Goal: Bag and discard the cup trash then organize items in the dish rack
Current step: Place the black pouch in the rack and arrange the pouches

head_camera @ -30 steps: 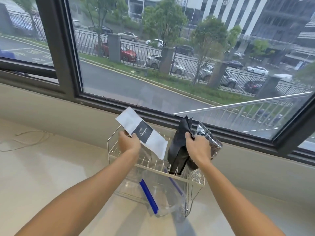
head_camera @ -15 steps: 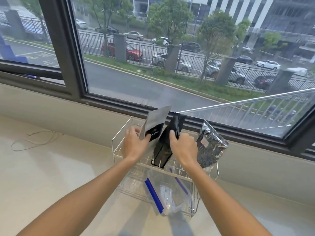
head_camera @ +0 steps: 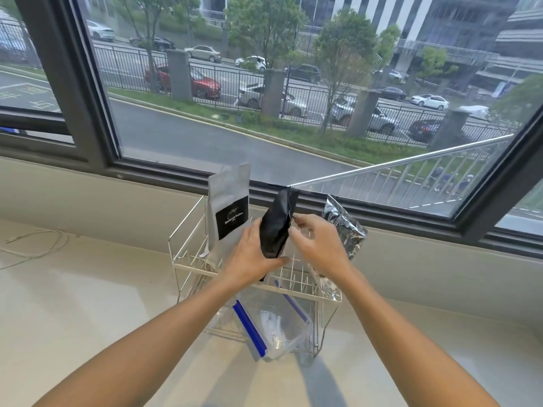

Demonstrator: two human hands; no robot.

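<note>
Black matte pouch (head_camera: pixel 276 227) upright, slightly creased

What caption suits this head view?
Both hands seat a black pouch upright in the wire dish rack beside a grey pouch.

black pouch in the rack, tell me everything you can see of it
The black pouch is a matte, opaque, soft-looking bag, creased and slightly crumpled, with a flattened top edge. It stands nearly upright, leaning a little to the right, in the upper tier of the white wire dish rack, between the grey pouch and the silver foil bag. The left hand holds its lower half from the left; the right hand pinches its right edge. No label or print shows on it.
</note>
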